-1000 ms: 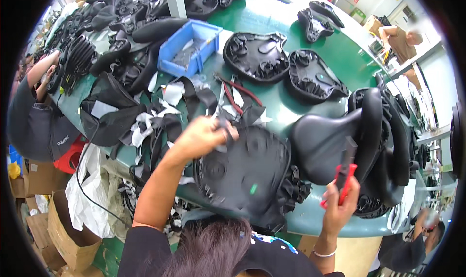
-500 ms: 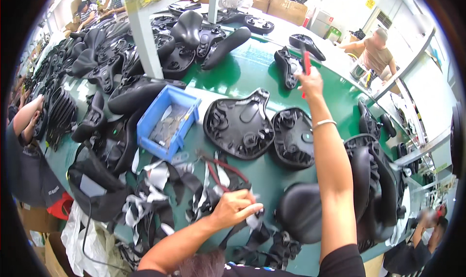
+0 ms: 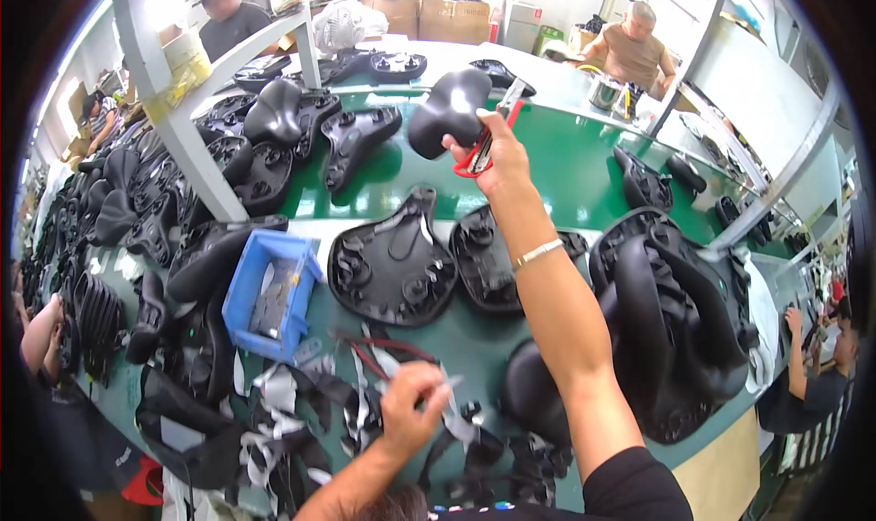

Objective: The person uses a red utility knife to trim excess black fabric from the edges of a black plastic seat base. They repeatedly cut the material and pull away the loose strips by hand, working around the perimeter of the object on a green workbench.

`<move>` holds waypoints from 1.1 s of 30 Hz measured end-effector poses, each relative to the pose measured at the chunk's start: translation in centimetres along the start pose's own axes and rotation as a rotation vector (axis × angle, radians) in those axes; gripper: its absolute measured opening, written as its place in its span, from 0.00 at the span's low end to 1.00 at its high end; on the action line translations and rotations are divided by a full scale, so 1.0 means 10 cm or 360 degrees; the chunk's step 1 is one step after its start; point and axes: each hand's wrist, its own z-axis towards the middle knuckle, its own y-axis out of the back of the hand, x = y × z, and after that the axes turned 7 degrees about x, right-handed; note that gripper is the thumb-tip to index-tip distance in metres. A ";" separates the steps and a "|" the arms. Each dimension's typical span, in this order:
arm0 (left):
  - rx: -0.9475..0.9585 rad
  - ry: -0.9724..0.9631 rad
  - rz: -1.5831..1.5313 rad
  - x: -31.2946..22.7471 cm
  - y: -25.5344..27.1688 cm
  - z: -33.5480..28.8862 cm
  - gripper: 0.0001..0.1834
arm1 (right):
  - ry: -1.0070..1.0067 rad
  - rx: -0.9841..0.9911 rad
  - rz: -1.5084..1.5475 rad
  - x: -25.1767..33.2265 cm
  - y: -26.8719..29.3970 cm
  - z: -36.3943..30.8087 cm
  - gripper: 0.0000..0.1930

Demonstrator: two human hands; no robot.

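Note:
My right hand (image 3: 500, 156) reaches out over the green surface, fingers closed around a red-handled tool (image 3: 514, 110) with a grey metal head. The same hand grips a black bicycle saddle (image 3: 447, 110), its smooth top showing. Near the front of the table my left hand (image 3: 412, 410) is closed in a pinch, blurred; a small pale sliver shows by its fingertips, too unclear to name. Just beyond it lie red-handled pliers (image 3: 383, 349) among black and white strap scraps (image 3: 283, 398). Two upturned saddles, one large (image 3: 392, 270) and one partly behind my forearm (image 3: 479, 264), sit mid-table.
A blue bin (image 3: 274, 293) of small metal pieces stands left of the saddles. Piled saddles (image 3: 119, 202) fill the left, and more are stacked (image 3: 662, 320) at right. A grey metal post (image 3: 187, 138) rises at left. Other people work across the table and at both sides.
My right hand has taken up the bicycle saddle, which lay upside down on the green surface, and turned it over. The left hand stays pinched near the strap scraps. The view has shifted.

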 end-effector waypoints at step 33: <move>0.0501 0.1477 -0.0689 -0.68 0.70 -0.17 0.27 | 0.0233 0.1379 -0.3200 0.45 1.47 -3.99 0.35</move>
